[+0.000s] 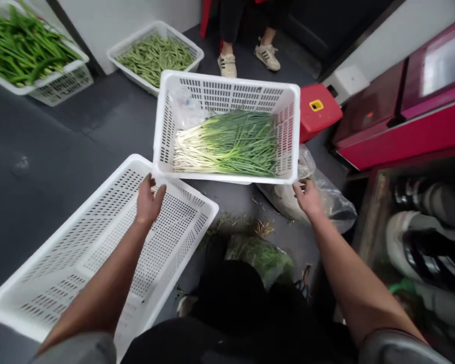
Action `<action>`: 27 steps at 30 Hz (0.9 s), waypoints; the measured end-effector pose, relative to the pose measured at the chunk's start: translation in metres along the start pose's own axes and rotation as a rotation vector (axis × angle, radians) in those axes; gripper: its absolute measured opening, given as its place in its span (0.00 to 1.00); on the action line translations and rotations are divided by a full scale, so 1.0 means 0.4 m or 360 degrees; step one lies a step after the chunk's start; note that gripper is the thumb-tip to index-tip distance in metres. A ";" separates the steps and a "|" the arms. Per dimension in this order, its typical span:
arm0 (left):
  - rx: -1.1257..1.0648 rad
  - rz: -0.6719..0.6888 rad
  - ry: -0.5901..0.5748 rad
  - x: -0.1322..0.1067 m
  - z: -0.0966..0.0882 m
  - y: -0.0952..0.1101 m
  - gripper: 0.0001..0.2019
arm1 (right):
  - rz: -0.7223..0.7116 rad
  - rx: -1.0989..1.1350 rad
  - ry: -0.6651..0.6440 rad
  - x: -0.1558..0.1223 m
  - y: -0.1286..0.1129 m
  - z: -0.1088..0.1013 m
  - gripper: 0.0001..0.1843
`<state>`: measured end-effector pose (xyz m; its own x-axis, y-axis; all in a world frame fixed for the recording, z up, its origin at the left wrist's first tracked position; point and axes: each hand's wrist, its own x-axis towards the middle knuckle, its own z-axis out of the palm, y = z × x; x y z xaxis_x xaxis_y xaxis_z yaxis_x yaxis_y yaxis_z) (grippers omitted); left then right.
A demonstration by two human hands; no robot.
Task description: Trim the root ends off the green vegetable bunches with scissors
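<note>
A white slatted plastic crate (227,177) stands in front of me, with a bed of green scallions (231,144) laid across its bottom, white ends to the left. A clear plastic bag (187,108) lies in its back left corner. My left hand (149,201) is at the near left corner of this crate, thumb and fingers apart, above a second, empty white crate (79,253). By the near right corner is my right hand (307,196), fingers apart and very close to the rim. Whether its fingertips touch the rim, I cannot tell.
Crates of long green peppers (26,48) and green beans (155,55) stand at the back left. A person's shoes (246,60) are beyond the scallion crate. To the right are a red stool (318,108), a plastic bag (328,202) and a shoe rack. Greens in a bag (263,260) lie by my legs.
</note>
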<state>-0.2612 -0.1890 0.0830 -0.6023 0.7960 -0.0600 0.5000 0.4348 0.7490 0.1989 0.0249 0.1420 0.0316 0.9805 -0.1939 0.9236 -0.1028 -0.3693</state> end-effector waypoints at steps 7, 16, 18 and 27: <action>0.0165 -0.0005 -0.0883 -0.518 0.114 -0.090 0.34 | 0.0273 -0.0891 -0.1004 -0.538 0.241 0.125 0.26; 0.0537 0.0281 -0.1113 -0.290 0.027 0.080 0.13 | 0.0417 -0.0465 -0.1226 -0.662 0.427 0.064 0.18; 0.0563 0.0438 -0.0873 -0.267 -0.041 0.212 0.15 | 0.0394 -0.0410 -0.1202 -0.722 0.446 0.049 0.20; 0.0189 0.1127 -0.1108 -0.540 -0.005 0.770 0.21 | 0.0123 -0.0102 -0.0949 -0.776 0.323 0.136 0.27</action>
<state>0.0215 -0.2278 0.3279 0.3384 0.9406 -0.0269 0.6843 -0.2263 0.6932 0.2875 -0.3017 0.1049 -0.1030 0.7060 -0.7007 0.9490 -0.1412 -0.2818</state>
